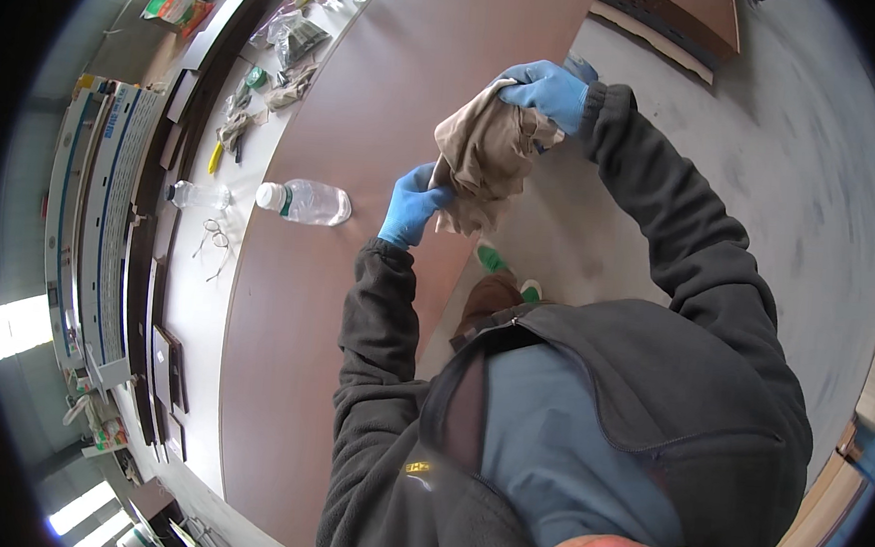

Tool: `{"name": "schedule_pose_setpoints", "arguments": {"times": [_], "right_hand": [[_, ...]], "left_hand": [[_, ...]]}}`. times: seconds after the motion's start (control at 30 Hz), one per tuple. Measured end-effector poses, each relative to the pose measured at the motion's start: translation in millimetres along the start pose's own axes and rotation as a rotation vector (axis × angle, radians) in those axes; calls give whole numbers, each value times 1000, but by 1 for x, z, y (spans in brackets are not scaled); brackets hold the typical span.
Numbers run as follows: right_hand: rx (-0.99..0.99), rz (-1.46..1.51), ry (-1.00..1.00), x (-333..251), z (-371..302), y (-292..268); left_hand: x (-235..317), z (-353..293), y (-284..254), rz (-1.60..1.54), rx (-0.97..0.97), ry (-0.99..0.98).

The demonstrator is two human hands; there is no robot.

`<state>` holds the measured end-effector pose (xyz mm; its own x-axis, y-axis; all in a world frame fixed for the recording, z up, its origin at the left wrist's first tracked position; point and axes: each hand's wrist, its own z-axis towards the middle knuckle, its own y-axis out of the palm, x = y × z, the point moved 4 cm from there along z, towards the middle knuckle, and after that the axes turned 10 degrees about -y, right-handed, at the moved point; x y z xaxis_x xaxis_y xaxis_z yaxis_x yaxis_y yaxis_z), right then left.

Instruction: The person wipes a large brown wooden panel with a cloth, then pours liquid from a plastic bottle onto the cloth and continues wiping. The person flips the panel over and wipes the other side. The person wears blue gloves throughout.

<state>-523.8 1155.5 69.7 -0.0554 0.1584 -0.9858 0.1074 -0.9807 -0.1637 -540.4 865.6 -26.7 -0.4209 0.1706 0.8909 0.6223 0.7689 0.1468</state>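
A crumpled beige-brown cloth [489,161] hangs stretched between my hands, over the edge of a large brown panel [320,387]. My left hand [416,207], in a blue glove, grips its lower left side. The blue-gloved right hand [549,95] is closed on its upper right corner, and cloth folds hide some fingertips. A bluish object [580,67] shows partly behind the right hand; its kind is unclear. On the panel, left of my left hand, a clear plastic bottle [317,203] with a white cap lies apart from both hands.
Beyond the panel's left edge, a white surface holds a dark-capped bottle [200,196], glasses [215,240], a yellow-handled tool [215,158], a green roll [256,78] and plastic bags [296,39]. Stacked boards [110,223] stand farther left. Brown panels [673,27] lie at the upper right.
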Motion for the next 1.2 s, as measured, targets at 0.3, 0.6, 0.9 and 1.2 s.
{"name": "schedule_pose_setpoints", "arguments": {"times": [0.3,0.6,0.9,1.2], "right_hand": [[-137,-384,-29,-21,131,-74],[-336,-1262,-212,-52,147,-54],[-843,-941,56,46,169,-111],[-427,-724,88,50,276,-246]], "left_hand": [[55,140,-27,-52,15,43],[97,188,-38,333,518,215],[71,275,13,1246,502,435],[84,316,42,294,234,-288]]}}
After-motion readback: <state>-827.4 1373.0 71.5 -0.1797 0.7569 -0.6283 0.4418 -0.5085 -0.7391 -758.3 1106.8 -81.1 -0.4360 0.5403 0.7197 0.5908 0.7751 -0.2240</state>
